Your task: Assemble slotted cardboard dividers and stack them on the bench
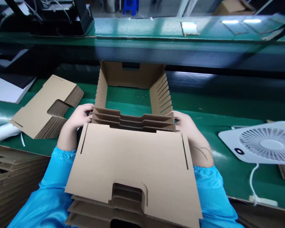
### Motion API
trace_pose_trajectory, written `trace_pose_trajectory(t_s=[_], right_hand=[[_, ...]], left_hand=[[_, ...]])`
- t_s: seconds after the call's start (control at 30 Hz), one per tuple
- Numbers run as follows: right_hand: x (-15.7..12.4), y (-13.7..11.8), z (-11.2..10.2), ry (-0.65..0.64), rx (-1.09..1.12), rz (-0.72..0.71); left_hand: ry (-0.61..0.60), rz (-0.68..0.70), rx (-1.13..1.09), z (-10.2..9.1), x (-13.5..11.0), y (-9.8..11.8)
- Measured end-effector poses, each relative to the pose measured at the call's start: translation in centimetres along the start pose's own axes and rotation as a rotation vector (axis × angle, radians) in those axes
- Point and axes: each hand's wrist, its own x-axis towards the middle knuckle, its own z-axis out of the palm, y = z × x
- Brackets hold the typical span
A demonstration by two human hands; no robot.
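A cardboard frame (132, 73) with slotted side walls stands upright on the green bench. Across its near end stand cardboard dividers (130, 117), with notched top edges. My left hand (80, 116) is closed at their left ends, fingertips curled by the slotted wall. At the right ends my right hand (184, 123) is closed too, its fingers partly hidden behind the cardboard. In front of me a stack of notched cardboard sheets (133, 155) lies close to my body, between my forearms, covering the lower part of the dividers.
On the left lies a stack of cut cardboard sheets (40, 106), near a white box (7, 90). More cardboard (16, 171) is piled at lower left. A white fan (263, 142) with a cord lies at right. A raised green ledge (137, 28) runs along the back.
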Motion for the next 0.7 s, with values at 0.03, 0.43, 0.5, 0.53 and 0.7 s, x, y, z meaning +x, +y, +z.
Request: trace_pose_trajectory(t_s=[0.03,0.43,0.5,0.53,0.7], right_hand=[[0.0,0.2,-0.4,0.058,0.042,-0.006],[-0.9,0.2,-1.3,0.008,0.537,-0.164],[-0.8,-0.4,-1.0,0.018,0.520,-0.175],[-0.7,-0.7,-0.8,0.039,0.503,-0.156],[-0.7,-2.4,0.6,0.305,0.450,-0.058]], left_hand=[[0.027,0.041,-0.073,-0.6,0.3,-0.7],[-0.012,0.278,-0.440,-0.8,0.2,-2.7],[0.005,0.304,-0.434,-0.5,0.3,-2.0],[0.014,0.312,-0.427,-0.4,0.3,-1.8],[0.110,0.262,-0.428,0.2,0.2,-1.3]])
